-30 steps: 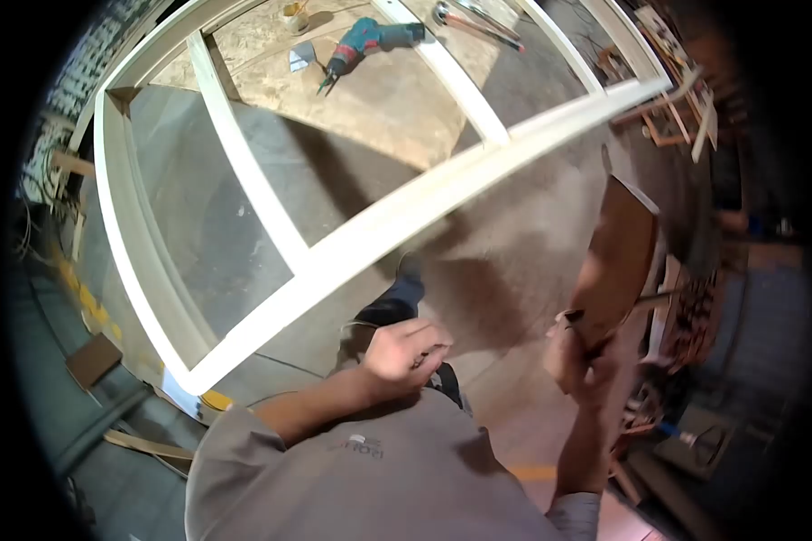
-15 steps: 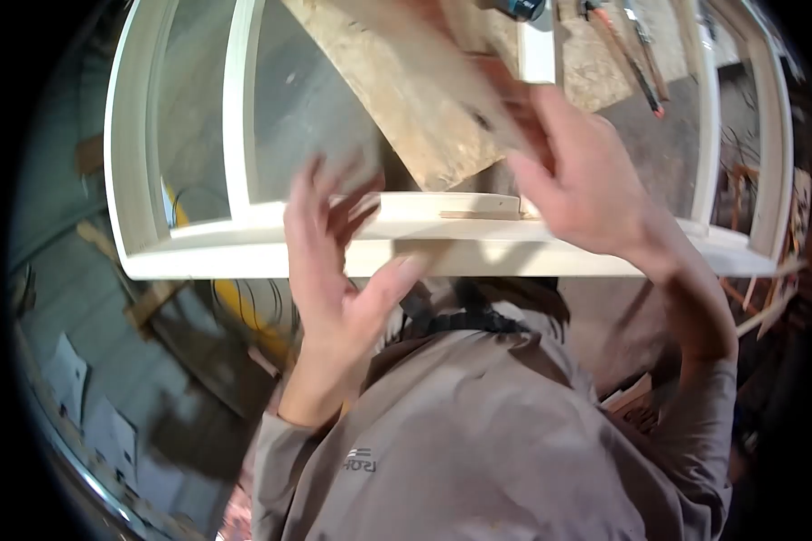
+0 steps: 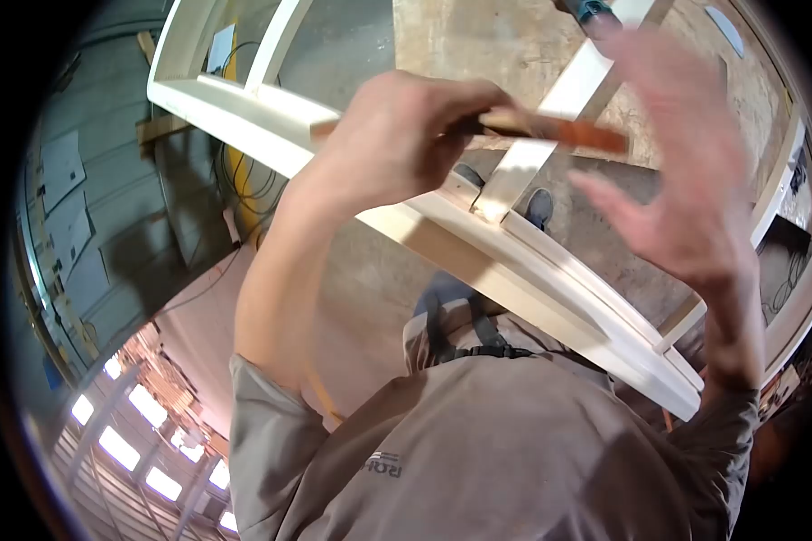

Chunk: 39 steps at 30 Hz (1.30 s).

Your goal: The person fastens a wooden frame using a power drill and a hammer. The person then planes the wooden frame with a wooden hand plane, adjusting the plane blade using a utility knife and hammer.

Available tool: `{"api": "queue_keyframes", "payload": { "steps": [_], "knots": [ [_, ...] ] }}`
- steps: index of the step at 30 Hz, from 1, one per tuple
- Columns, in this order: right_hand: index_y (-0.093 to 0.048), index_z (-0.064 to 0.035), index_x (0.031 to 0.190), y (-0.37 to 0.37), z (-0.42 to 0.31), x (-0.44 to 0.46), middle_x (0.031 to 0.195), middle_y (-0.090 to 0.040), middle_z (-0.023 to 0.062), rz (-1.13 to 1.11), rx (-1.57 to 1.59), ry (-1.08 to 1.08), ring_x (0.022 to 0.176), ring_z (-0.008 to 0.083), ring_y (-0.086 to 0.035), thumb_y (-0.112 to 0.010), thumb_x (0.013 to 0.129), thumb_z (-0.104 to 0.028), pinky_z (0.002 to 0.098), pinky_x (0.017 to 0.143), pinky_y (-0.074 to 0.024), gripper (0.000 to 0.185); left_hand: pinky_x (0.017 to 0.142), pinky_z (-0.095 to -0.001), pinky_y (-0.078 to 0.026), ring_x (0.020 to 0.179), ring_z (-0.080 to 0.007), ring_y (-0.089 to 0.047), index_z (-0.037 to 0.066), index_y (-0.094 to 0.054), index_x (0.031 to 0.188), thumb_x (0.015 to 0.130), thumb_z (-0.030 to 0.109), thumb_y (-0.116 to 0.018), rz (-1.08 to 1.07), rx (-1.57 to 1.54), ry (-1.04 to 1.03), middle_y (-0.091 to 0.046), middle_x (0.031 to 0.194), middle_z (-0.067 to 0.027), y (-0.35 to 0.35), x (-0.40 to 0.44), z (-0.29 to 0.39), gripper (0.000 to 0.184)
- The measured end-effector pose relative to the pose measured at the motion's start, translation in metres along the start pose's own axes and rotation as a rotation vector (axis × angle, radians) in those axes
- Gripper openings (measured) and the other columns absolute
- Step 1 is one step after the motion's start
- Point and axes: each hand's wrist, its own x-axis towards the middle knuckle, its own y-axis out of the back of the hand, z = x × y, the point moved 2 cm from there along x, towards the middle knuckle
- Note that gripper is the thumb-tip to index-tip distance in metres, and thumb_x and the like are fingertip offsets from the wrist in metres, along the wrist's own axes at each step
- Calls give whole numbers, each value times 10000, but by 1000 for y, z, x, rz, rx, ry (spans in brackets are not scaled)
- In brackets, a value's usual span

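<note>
My left hand is closed around a thin, long orange-brown piece, blurred by motion. Its orange end sticks out to the right and a short end shows left of the wrist; its kind cannot be told. Off to the right, my right hand is raised with thumb and fingers apart and nothing visible in it; its fingertips are smeared. Both hands are over a pale wooden frame, which runs diagonally in front of my body. A crossbar of the frame passes between the hands.
A teal and black tool, partly cut off, lies at the top by the crossbar. Behind is a plywood sheet. My shoe shows through the frame. Cables hang at left, near papers on a grey surface.
The orange-brown piece has passed from my right hand to my left. My right hand has opened and moved right. The view has turned, so the frame now appears slanted.
</note>
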Motion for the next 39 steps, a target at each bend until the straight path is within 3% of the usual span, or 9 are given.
{"api": "queue_keyframes", "payload": {
  "steps": [4, 9, 13, 17, 24, 27, 31, 33, 39],
  "knots": [
    [-645, -41, 1136, -71, -23, -2, 968, -655, 148, -495, 399, -113, 900, 356, -652, -812, 768, -155, 443, 791, -533, 419, 654, -439, -520, 789, -373, -671, 70, -718, 1073, 757, -40, -704, -183, 137, -90, -703, 851, -151, -7, -10, -8, 335],
    [-631, -43, 1051, -131, -43, -21, 967, -620, 137, -182, 576, -12, 885, 343, -637, -768, 803, -174, 459, 750, -534, 312, 687, -460, -521, 835, -374, -677, 64, -709, 987, 734, 13, -715, -349, 210, 51, -728, 913, -115, -14, -28, -20, 258],
    [-661, -50, 1198, -158, -63, -46, 1061, -632, 149, -188, 687, -76, 955, 350, -641, -749, 811, -67, 449, 790, -557, 397, 1013, -354, -534, 1150, -246, -697, 29, -747, 1130, 789, -85, -727, 451, 39, 51, -744, 1221, -120, 40, -74, -53, 360],
    [-623, -58, 1368, -167, -68, -47, 1135, -627, 178, -262, 784, 47, 1018, 326, -637, -741, 820, -47, 411, 838, -557, 560, 841, -216, -534, 927, -78, -681, 3, -764, 1105, 923, -32, -651, 1122, 92, 497, -760, 1078, -30, 34, -119, -122, 217],
    [-553, 13, 1428, -203, -75, -34, 1411, -587, 237, -178, 950, 161, 1224, 415, -600, -721, 897, -148, 456, 1027, -507, 580, 641, -220, -430, 693, -75, -551, -11, -742, 946, 848, -32, -632, 1107, 164, 598, -697, 950, -16, 22, -111, -119, 148],
    [-528, 23, 1439, -205, -74, -33, 1436, -567, 246, -152, 934, 227, 1254, 422, -587, -679, 901, -148, 476, 1071, -486, 584, 767, -269, -497, 855, -140, -631, 18, -713, 1136, 862, -6, -644, 1012, 103, 725, -692, 1110, -86, 20, -120, -128, 283],
    [-508, 41, 1456, -189, -56, -68, 1494, -509, 266, -234, 931, 259, 1270, 450, -564, -679, 837, -149, 495, 1070, -483, 670, 819, -283, -534, 894, -123, -666, 66, -792, 1038, 832, 99, -681, 1241, 330, 539, -705, 1158, -38, 18, -128, -137, 237],
    [-491, 49, 1473, -183, -43, -93, 1510, -485, 283, -256, 973, 294, 1281, 469, -549, -701, 815, -185, 517, 1067, -479, 730, 835, -290, -532, 900, -128, -666, 82, -796, 1044, 833, 91, -678, 1404, 33, 745, -687, 1131, -49, 14, -136, -142, 243],
    [-449, 63, 1506, -186, -53, -95, 1575, -386, 324, -299, 1073, 266, 1376, 511, -452, -582, 932, -508, 549, 1137, -390, 820, 710, -207, -478, 777, -57, -574, 40, -786, 1103, 873, 44, -726, 1347, 92, 640, -652, 921, 29, 15, -139, -150, 238]
  ]
}}
